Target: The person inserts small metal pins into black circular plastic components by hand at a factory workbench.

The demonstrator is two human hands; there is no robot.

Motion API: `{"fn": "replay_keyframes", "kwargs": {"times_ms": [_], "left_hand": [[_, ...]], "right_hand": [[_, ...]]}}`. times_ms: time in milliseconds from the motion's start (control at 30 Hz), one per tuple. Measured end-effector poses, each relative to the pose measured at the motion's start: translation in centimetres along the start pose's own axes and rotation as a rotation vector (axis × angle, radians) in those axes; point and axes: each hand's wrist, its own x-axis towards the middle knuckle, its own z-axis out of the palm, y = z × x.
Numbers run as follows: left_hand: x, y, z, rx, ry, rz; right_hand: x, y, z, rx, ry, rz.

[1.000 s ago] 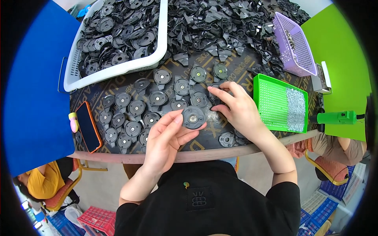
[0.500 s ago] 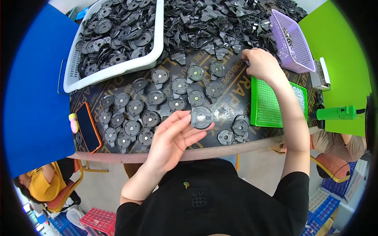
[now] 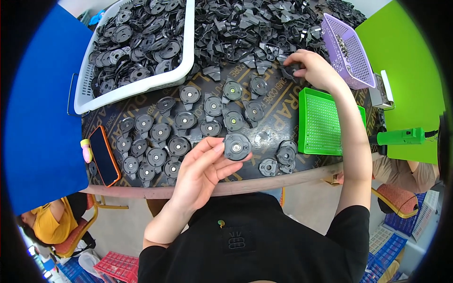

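My left hand (image 3: 200,172) holds a round dark plastic part (image 3: 237,147) between thumb and fingers, above the table's near edge. The part's flat face, with a bright metal centre, is turned up. At the edge of the heap, my right hand (image 3: 315,70) has its thumb and fingers curved around a black plastic part (image 3: 289,71), partly hidden by the fingers. Several round parts with tabs (image 3: 184,120) lie in loose groups left of centre. A few smaller grey parts (image 3: 286,154) sit together right of my left hand.
A heap of black plastic parts (image 3: 240,33) covers the back. Around it stand a white basket (image 3: 189,42) of round discs, a purple basket (image 3: 361,73) with small metal pieces and a green tray (image 3: 321,122). An orange-edged phone (image 3: 104,155) lies left; a green electric screwdriver (image 3: 401,136) is right.
My right hand has moved slightly up and left, its fingers spreading wider around a black part at the heap's edge. My left hand has lowered and tilted the round part a little.
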Motion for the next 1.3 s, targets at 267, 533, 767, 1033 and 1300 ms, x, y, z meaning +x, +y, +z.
{"fn": "replay_keyframes", "kwargs": {"times_ms": [267, 533, 767, 1033, 1300], "left_hand": [[0.1, -0.1, 0.0, -0.009, 0.008, -0.002], [-0.1, -0.2, 0.0, 0.038, 0.017, 0.01], [0.1, -0.1, -0.1, 0.013, 0.002, -0.006], [0.8, 0.0, 0.7, -0.013, -0.018, -0.019], [1.5, -0.3, 1.3, -0.01, 0.013, -0.016]], "right_hand": [[0.1, 0.0, 0.4, 0.153, -0.062, -0.083], [-0.9, 1.6, 0.3, 0.0, 0.132, -0.183], [-1.3, 2.9, 0.6, 0.211, 0.001, -0.023], [-1.4, 1.9, 0.8, 0.261, 0.076, 0.068], [-6.7, -8.7, -0.9, 0.395, 0.171, -0.467]]}}
